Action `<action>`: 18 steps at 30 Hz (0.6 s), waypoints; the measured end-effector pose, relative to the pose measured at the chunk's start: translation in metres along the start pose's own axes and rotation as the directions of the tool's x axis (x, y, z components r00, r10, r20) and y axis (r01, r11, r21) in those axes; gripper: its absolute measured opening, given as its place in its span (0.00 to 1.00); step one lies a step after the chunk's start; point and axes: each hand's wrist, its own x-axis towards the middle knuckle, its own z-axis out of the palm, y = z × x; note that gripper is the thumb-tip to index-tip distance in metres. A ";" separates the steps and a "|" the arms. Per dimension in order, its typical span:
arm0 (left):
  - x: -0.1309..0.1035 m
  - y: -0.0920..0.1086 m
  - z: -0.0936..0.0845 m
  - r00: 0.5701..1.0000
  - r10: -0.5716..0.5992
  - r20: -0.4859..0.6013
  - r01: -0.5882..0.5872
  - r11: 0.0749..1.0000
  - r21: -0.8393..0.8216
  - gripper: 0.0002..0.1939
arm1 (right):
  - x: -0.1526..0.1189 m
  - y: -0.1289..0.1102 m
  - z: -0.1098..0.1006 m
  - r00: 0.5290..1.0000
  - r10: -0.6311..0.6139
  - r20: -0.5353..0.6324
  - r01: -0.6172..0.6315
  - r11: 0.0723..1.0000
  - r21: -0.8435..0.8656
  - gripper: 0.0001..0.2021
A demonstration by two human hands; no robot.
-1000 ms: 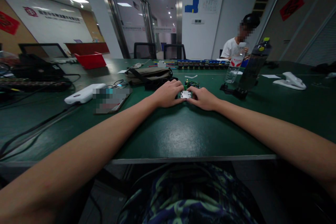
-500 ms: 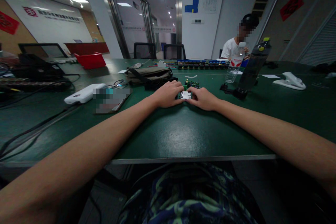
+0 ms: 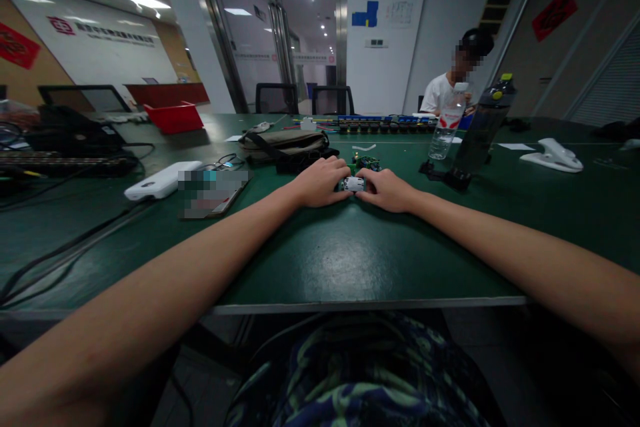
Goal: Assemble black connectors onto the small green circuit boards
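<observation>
A small white part (image 3: pixel 354 184) with dark marks is pinched between my two hands, low over the green table (image 3: pixel 345 247). My left hand (image 3: pixel 324 181) grips its left side, fingers curled and thumb underneath. On its right side, my right hand (image 3: pixel 389 189) holds it with thumb and fingertips. Right behind the white part lie green circuit boards (image 3: pixel 367 162), partly hidden by my fingers. The fine details of the white part are too small to make out.
Left of my hands are a grey-brown bag (image 3: pixel 285 145), a phone-like device (image 3: pixel 215 193) and a white power bank (image 3: pixel 163 180). To the right stand a clear bottle (image 3: pixel 443 137) and a dark bottle (image 3: pixel 483 130). A person (image 3: pixel 443 93) sits across the table.
The white part has tilted slightly between my fingers, and its face looks greyer. Both hands keep their grip and have hardly moved.
</observation>
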 end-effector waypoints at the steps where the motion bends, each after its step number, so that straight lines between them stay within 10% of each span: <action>1: 0.000 0.000 0.000 1.000 -0.001 0.000 0.001 1.000 0.001 0.19 | 0.000 0.000 0.000 1.000 0.000 -0.001 0.000 1.000 0.000 0.14; 18: 0.000 -0.001 0.001 1.000 0.012 -0.006 -0.012 1.000 -0.005 0.19 | -0.001 -0.002 -0.002 1.000 0.002 0.000 -0.002 0.999 -0.032 0.14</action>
